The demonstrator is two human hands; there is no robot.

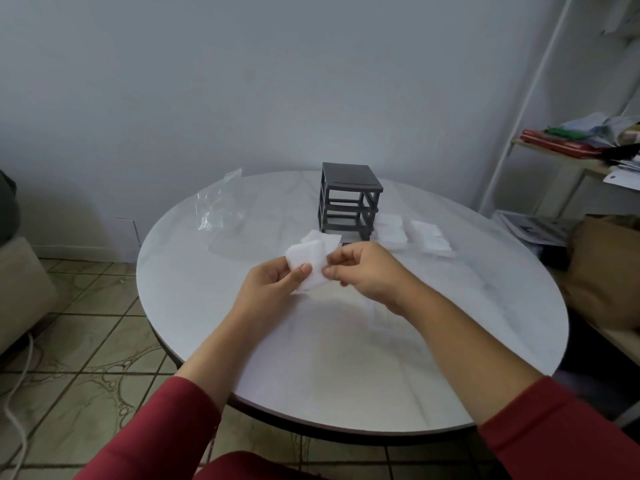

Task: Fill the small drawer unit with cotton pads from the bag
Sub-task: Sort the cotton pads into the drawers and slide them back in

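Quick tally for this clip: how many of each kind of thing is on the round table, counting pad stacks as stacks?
Grey drawer frame: 1
Clear plastic bag: 1
Stacks of white cotton pads lying by the frame: 3, roughly; edges blur together
Stack of pads held by the left hand and right hand: 1
Total: 6

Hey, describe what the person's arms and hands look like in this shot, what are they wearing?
Both arms wear dark red long sleeves, pushed up to about the elbow, so the forearms are bare. The left sleeve and right sleeve look like the same plain fabric, with no markings visible. The left hand and right hand are bare: no gloves, and no rings, watch or bracelets that I can see.
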